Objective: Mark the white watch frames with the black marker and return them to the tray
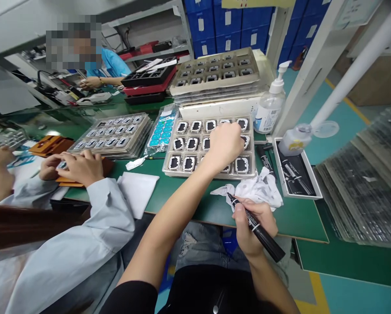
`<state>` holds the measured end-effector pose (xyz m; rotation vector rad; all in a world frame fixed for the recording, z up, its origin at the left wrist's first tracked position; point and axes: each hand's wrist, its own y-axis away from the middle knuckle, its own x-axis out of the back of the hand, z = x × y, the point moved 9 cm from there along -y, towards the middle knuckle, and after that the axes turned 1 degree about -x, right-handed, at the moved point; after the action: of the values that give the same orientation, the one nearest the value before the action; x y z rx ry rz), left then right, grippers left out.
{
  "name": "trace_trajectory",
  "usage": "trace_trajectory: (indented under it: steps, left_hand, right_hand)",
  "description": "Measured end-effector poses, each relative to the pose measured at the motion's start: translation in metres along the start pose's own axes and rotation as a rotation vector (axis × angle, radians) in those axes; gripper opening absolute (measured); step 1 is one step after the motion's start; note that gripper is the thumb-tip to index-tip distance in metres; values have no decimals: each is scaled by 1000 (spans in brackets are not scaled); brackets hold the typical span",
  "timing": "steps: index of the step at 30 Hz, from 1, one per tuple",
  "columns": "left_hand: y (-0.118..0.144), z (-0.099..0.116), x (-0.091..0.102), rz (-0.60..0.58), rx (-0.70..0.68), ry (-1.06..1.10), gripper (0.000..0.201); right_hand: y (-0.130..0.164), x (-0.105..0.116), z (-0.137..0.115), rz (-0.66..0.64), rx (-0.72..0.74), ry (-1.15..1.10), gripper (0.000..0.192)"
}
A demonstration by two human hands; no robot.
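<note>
Resting on green bench (182, 205), parts tray (169, 172) lying at 12 o'clock of hands, long axis 9-to-3, left hand (224, 144) nearer, curled down over its cells, grip unclear, right hand (252, 226) at 6 o'clock wrapped round black marker (257, 231), tip toward 10.

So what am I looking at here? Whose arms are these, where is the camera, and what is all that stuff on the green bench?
The camera sits on a person's head, looking down at their own two bare arms. Their left hand reaches into a tray of small black-and-white parts. Their right hand grips a black marker, beside a crumpled white cloth. The green bench also carries a second tray of parts, a pump bottle and a sheet of blue stickers. The grey sleeve on the left belongs to a co-worker; another person sits farther back.
</note>
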<state>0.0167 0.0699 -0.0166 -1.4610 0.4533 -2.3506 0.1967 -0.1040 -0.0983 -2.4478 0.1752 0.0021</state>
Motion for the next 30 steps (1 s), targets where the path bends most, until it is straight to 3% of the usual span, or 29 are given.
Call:
trace_trajectory:
  steps: [4,7,10,14,18,25,30]
  left_hand:
    - [17,-9,31,75,42,13,30]
    - [49,-25,61,154,126,331,21]
    - [99,-53,68,197,346,735,23]
    - [174,-80,49,228,687,1009,48]
    - [223,-82,25,178,877,1128,53]
    - [227,-65,1,11,846,1215,63]
    - [218,-49,-10,-97,760,1247,56]
  right_hand:
    - [-1,-1,-4,-19,9,8,12]
    - [-2,0,-5,-27,2,12,12]
    - [0,-1,-6,-42,2,8,11]
    - [2,-1,-6,-48,-5,19,13]
    - [2,0,-7,-36,-26,19,14]
    - [5,-1,-3,-50,-47,-16,13]
    - [11,-1,10,-75,-127,-105,17]
